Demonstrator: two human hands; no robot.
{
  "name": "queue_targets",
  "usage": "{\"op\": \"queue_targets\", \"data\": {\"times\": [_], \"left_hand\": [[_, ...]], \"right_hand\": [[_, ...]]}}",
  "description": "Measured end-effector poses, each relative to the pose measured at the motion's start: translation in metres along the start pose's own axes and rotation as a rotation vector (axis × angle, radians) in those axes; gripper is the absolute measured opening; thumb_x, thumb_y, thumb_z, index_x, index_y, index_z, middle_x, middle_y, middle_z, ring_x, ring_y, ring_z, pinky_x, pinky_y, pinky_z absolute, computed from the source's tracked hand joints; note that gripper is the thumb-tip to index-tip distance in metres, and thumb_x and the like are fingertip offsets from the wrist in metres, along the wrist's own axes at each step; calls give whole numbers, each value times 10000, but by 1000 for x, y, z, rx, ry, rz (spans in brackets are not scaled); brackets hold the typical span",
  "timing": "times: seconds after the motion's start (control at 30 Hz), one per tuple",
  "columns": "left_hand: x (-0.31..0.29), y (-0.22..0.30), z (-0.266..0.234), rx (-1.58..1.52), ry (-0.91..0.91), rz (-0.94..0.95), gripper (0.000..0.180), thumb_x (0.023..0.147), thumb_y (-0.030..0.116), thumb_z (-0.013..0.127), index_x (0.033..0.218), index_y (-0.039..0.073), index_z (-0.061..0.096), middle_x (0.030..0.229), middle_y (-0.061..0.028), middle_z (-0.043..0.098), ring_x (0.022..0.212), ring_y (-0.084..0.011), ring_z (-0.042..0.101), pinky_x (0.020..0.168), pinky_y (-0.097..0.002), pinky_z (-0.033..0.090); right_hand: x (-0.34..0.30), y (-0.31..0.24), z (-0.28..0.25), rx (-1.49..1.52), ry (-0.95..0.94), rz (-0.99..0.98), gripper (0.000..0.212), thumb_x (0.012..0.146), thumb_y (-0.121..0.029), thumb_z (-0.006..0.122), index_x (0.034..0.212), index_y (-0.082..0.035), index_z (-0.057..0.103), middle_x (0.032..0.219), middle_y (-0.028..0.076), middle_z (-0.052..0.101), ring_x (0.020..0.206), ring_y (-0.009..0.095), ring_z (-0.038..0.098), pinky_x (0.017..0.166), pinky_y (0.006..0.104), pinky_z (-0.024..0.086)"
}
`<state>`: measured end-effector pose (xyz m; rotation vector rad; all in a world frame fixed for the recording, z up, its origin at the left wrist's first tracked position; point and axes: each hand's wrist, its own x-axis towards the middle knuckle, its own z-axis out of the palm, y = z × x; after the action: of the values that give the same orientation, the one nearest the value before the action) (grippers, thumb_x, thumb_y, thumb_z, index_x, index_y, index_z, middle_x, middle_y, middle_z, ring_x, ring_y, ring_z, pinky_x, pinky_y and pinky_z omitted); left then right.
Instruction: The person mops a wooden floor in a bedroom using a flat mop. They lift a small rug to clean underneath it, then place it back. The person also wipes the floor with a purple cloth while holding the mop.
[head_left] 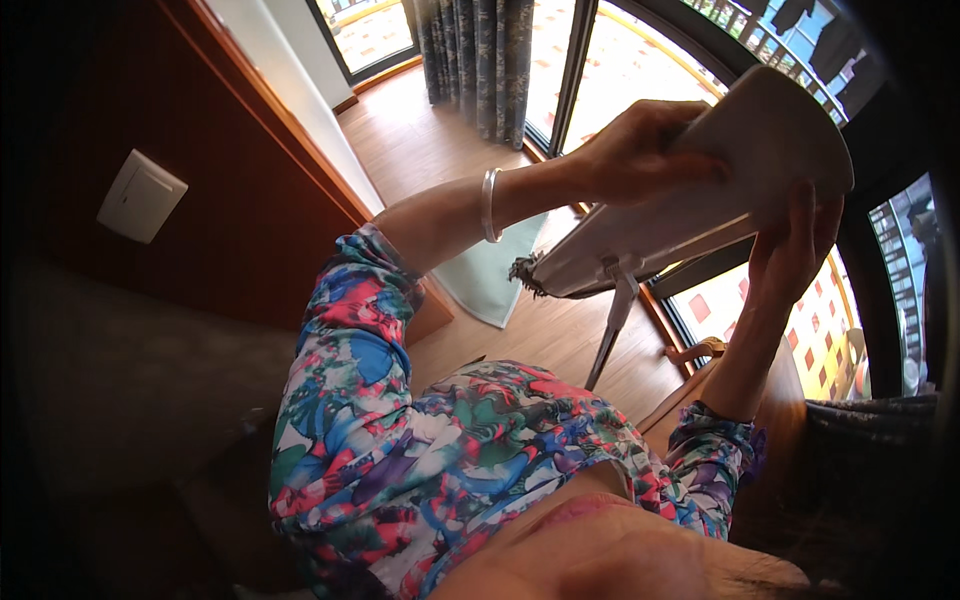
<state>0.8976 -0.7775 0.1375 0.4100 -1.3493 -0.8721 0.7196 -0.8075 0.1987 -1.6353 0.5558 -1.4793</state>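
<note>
A flat mop is raised in front of me, its broad pale head (775,125) tilted up toward the upper right. Dark grey fringe (527,276) shows at the lower left end of the head. From a joint on its underside, the thin grey handle (612,330) runs down toward my body. My left hand (645,150), with a silver bangle on the wrist, grips the upper left edge, thumb across the flat face. On the lower right edge my right hand (800,240) is closed, its thumb against the head; its other fingers are partly hidden.
A wood-coloured floor (400,130) lies below, with a pale green mat (475,275) on it. Left of me stands a dark red-brown panel (220,100) with a white wall switch (142,196). Glass doors and a patterned curtain (480,70) are beyond; a wooden furniture piece (785,385) is at right.
</note>
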Motion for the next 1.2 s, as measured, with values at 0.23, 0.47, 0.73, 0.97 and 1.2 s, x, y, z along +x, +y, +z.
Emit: {"op": "queue_targets", "data": {"times": [0.23,0.47,0.73,0.97,1.2], "left_hand": [[-6,-88,18,-114,140,-232,414,926,438,625,975,34,700,803,-22,684,668,-40,618,545,-191,470],[99,-262,213,-297,335,-473,491,866,496,685,1049,40,660,916,-95,704,774,-168,688,716,-315,576],[80,-209,174,-166,297,-594,446,888,377,689,1144,14,645,1021,-83,697,930,-153,669,849,-290,541],[72,-240,156,-202,37,-548,406,1006,245,524,1321,-12,522,1255,-129,605,1172,-209,574,1043,-352,423],[96,-257,187,-33,205,-580,461,956,448,581,1086,9,640,976,-51,649,907,-95,579,812,-236,459]], "right_hand": [[-38,110,-127,8,117,9,432,851,-88,742,1241,-48,561,1175,113,629,1096,216,599,953,355,487],[6,205,-343,15,-32,-105,423,841,-64,756,1204,4,549,1133,110,644,1020,157,612,893,285,492],[-17,194,-292,54,31,88,464,920,-301,660,1271,-34,517,1179,94,620,1060,190,606,911,341,508],[12,234,-340,544,-444,387,440,1001,-313,500,1331,-21,502,1258,105,578,1105,169,567,925,285,474],[37,239,-361,264,-592,298,264,870,-200,732,1037,-10,655,906,45,672,851,87,612,752,227,499]]}}
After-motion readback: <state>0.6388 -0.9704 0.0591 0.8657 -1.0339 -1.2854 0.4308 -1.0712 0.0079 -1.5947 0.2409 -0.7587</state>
